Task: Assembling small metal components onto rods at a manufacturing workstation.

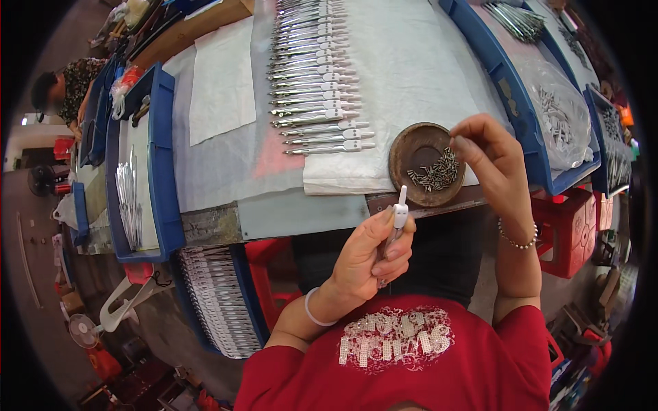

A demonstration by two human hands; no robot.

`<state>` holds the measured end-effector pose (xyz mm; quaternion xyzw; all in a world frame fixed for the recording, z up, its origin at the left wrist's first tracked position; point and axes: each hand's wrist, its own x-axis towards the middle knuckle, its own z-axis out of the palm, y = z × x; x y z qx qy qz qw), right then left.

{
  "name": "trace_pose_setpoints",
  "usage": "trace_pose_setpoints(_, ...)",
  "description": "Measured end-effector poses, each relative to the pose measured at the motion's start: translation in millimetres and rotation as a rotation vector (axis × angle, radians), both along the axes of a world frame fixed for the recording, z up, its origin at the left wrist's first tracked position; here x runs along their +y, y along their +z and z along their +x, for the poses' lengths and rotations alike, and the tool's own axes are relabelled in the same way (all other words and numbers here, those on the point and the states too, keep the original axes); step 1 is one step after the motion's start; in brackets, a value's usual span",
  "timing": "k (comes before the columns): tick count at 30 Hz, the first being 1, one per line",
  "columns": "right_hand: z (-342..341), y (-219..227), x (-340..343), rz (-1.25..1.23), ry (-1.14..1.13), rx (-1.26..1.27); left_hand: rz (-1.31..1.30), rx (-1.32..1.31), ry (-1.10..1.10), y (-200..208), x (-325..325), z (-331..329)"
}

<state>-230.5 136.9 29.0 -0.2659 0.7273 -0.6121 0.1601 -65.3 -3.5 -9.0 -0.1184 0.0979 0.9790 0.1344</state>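
The tool's head (401, 216) is white, the dish (421, 145) brown.

Over on the left part of the worktable (277, 216), a pale rectangular sheet (225, 82) is lying flat! Up at the table's far left, a red and clear plastic bag (126, 81) is bulging, and beyond that side a person in a dark patterned top (74, 88) is showing. Left of the table, a dark fan (41, 180) is standing, while a white fan (83, 331) is sitting nearer. By the table's near right corner, a red plastic stool (574, 236) is standing.
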Motion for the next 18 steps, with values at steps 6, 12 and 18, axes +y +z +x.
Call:
trace_pose_setpoints(6, -4.5, -2.5, 1.4, 0.403, 0.228, 0.435, -0.035, -0.031, 0.009, -5.1, 0.0, 4.4)
trace_pose_setpoints(12, -1.0, -9.4, -17.4, 0.585, 0.375, 0.715, -0.078, -0.059, 0.033, -2.4, 0.9, 10.8)
trace_pose_setpoints(18, -1.0, -14.7, -27.5, 0.74, 0.404, 0.826, -0.101, -0.071, 0.027, -4.6, 0.5, 15.0)
